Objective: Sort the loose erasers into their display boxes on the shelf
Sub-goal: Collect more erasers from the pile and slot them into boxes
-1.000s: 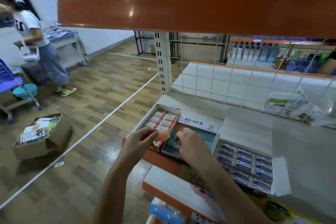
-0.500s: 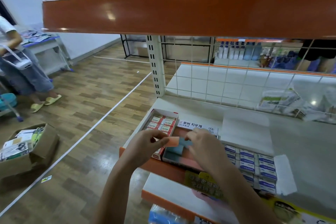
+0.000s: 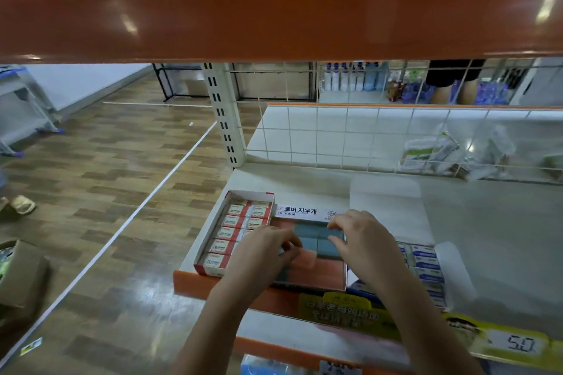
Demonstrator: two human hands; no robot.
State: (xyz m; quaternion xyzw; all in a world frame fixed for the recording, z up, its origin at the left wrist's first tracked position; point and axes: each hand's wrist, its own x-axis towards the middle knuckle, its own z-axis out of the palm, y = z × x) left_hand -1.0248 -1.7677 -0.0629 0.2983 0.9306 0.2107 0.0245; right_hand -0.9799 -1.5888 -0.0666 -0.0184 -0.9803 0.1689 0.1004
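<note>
Three display boxes stand at the shelf's front edge. The middle box holds orange and blue-grey erasers. My left hand pinches a loose orange eraser low over this box. My right hand hovers over the box's right side, fingers curled down onto the blue-grey erasers; whether it holds one is hidden. To the left stands a box of red-and-white wrapped erasers. To the right a box of blue-and-white wrapped erasers is partly hidden by my right arm.
An orange upper shelf hangs close overhead. A white wire grid backs the grey shelf, with packets behind it. A cardboard box sits on the wood floor at left. Price tags line the shelf front.
My left hand has brought the orange eraser down from above the box's left edge into the middle box. My right hand has shifted right and back. The camera has moved closer to the shelf.
</note>
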